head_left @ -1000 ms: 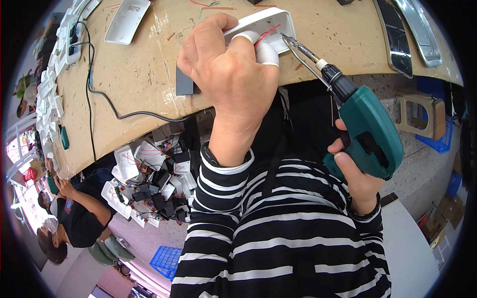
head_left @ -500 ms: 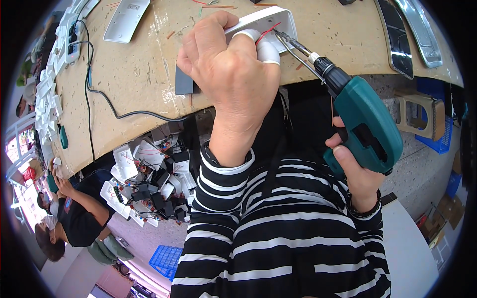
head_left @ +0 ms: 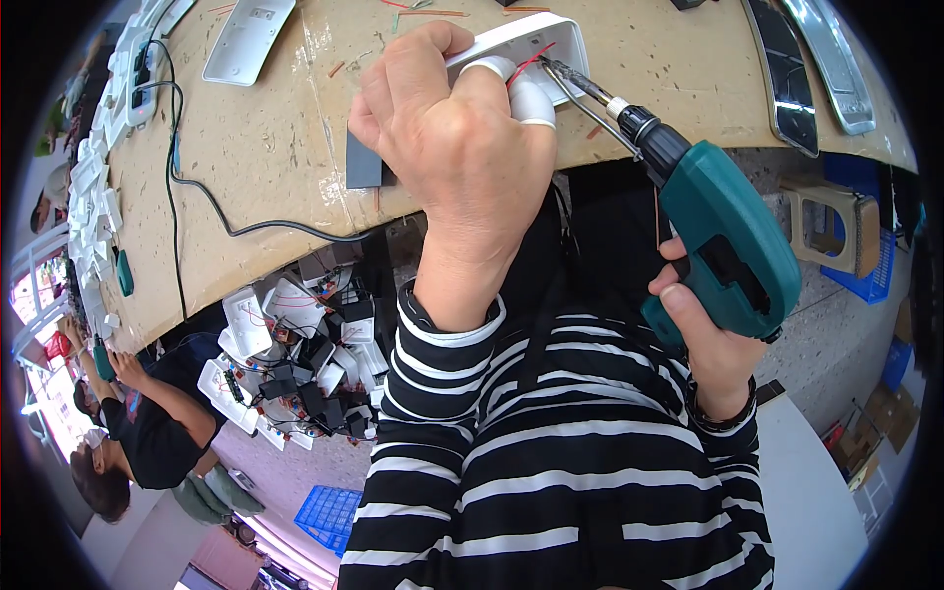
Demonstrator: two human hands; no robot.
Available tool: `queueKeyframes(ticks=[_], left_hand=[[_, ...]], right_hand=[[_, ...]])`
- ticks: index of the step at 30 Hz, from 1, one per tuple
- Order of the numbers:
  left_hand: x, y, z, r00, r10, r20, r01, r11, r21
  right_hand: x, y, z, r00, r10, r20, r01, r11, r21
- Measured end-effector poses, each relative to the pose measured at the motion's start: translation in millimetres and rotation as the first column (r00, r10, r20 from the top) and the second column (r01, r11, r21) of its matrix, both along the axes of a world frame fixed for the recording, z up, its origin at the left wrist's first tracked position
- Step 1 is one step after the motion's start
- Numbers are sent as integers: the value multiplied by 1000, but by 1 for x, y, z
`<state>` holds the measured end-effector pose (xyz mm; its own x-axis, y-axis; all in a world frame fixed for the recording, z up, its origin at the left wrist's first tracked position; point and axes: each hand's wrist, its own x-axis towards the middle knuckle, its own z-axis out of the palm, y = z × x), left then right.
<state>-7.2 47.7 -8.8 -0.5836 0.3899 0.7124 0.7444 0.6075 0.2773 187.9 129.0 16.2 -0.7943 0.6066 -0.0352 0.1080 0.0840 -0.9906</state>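
We look down over striped sleeves at a tan workbench (head_left: 285,147) whose near edge curves across the view. Our left hand (head_left: 457,147) is closed around a white plastic housing (head_left: 531,39), pressing it down at the near edge of the bench; a white-taped finger (head_left: 526,93) lies against a thin red wire (head_left: 531,64) on it. Our right hand (head_left: 713,349) grips the handle of a teal cordless screwdriver (head_left: 723,246), held off the bench edge and tilted so its bit (head_left: 575,84) touches the housing just beside the taped finger. A black cable (head_left: 197,197) trails over the bench's left part, near another white housing (head_left: 246,39) at the far edge. Below the bench lies a heap of white and black parts (head_left: 295,364), with another person (head_left: 138,433) crouched at lower left.
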Motion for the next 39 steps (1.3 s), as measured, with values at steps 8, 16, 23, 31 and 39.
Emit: queueKeyframes(ticks=[8,16,23,31,39], left_hand=[[-1,1,0,1000,1,-12,-1,1000,9],[-1,1,0,1000,6,-10,-6,1000,14],[0,2,1,1000,16,-3,-16,1000,15],[1,1,2,1000,19,13,-19,1000,-7],[0,0,2,1000,20,3,-19,1000,-10]], right_hand=[[3,0,3,998,23,55,-26,998,55],[5,1,5,995,67,69,-71,997,44],[-2,-3,11,999,37,32,-38,998,41],[1,2,10,991,107,80,-113,991,72],[3,3,8,992,123,37,-126,988,84]])
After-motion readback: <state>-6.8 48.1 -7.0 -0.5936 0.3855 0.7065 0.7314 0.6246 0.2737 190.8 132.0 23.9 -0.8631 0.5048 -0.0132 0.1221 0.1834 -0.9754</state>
